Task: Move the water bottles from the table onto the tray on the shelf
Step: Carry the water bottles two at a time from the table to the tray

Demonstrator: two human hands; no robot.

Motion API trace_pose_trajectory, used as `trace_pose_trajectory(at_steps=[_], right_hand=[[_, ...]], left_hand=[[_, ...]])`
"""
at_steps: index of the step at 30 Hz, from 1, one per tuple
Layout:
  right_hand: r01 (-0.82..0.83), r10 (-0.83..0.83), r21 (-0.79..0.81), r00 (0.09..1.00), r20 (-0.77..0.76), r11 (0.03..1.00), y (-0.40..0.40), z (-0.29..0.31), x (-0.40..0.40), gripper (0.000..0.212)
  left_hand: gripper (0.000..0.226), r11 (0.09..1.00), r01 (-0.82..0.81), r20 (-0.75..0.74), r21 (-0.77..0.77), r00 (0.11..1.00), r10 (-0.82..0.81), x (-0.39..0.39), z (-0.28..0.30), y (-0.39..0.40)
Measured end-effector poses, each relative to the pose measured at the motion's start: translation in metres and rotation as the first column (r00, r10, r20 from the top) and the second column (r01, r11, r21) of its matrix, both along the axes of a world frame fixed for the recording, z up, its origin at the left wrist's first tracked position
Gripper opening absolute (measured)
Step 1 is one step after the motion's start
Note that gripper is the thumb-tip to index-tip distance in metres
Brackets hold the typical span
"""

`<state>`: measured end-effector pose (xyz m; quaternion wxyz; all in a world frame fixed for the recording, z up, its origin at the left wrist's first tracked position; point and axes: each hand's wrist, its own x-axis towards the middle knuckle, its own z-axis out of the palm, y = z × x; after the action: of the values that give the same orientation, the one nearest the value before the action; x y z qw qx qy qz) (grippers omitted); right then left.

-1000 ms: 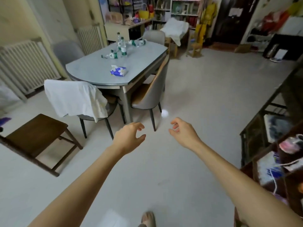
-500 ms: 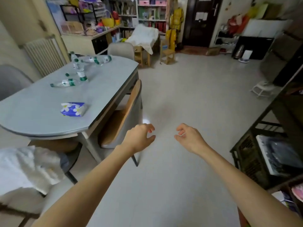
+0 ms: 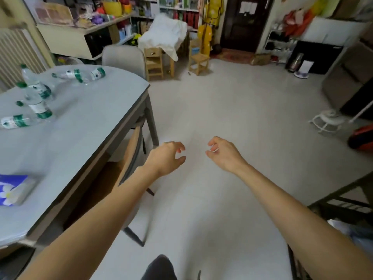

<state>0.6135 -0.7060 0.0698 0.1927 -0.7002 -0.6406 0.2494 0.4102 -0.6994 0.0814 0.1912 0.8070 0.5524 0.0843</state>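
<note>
Cut off or unclear: the table [image 3: 84, 126] runs out of view at the left and bottom edges; the dark shelf [image 3: 341, 205] at your lower right shows only a corner of its frame, and no tray can be made out on it. The bottles are blurred; labels are unreadable.

Your left hand [image 3: 165, 158]: forearm stretched forward, palm down, fingers loosely curled, holding nothing, hanging above the floor just past the table's corner, over the chair [image 3: 133, 158] tucked under it.

Your right hand [image 3: 224, 153]: forearm likewise forward, fingers loosely curled inward, empty, near the left hand with a gap between them.

Water bottles, all on the table's far left part, well apart from both hands:
- two upright bottles [image 3: 37, 100], green caps up, close together, one behind the other;
- lying bottle [image 3: 79, 74] at the far edge, long axis running left-right;
- lying bottle at the left edge [image 3: 16, 121], long axis roughly left-right, partly cut off.

Tissue pack [image 3: 14, 188]: blue with white flowers, on the table's near left, partly cut off.
</note>
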Motion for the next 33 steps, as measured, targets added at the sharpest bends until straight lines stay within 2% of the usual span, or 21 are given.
trace_pose_trajectory(at_steps=[8, 13, 17, 21, 27, 33], right_hand=[[-0.122, 0.123, -0.053, 0.992, 0.028, 0.991, 0.211, -0.032, -0.01, 0.031], [-0.156, 0.159, -0.089, 0.987, 0.037, 0.984, 0.341, -0.028, -0.017, 0.03], [-0.198, 0.202, -0.11, 0.979, 0.023, 0.974, 0.434, -0.023, -0.03, 0.031], [-0.322, 0.328, -0.133, 0.944, 0.023, 0.937, 0.53, -0.036, -0.063, 0.031], [-0.59, 0.6, -0.145, 0.799, 0.035, 0.794, 0.67, -0.049, -0.146, 0.03], [-0.805, 0.822, -0.176, 0.567, 0.052, 0.567, 0.776, -0.046, -0.256, 0.035]], left_hand=[[0.036, 0.995, -0.097, -0.001, -0.032, 0.995, 0.097, 0.0, -0.036, 0.214], [0.036, 0.989, -0.13, 0.001, -0.071, 0.992, 0.13, -0.007, -0.048, 0.35], [0.035, 0.973, -0.19, 0.013, -0.13, 0.981, 0.194, -0.017, -0.051, 0.43], [0.035, 0.94, -0.306, -0.033, -0.152, 0.952, 0.305, -0.052, -0.063, 0.5], [0.036, 0.778, -0.608, -0.071, -0.156, 0.793, 0.605, -0.128, -0.075, 0.581], [0.038, 0.508, -0.843, -0.05, -0.177, 0.524, 0.85, -0.195, -0.074, 0.607]])
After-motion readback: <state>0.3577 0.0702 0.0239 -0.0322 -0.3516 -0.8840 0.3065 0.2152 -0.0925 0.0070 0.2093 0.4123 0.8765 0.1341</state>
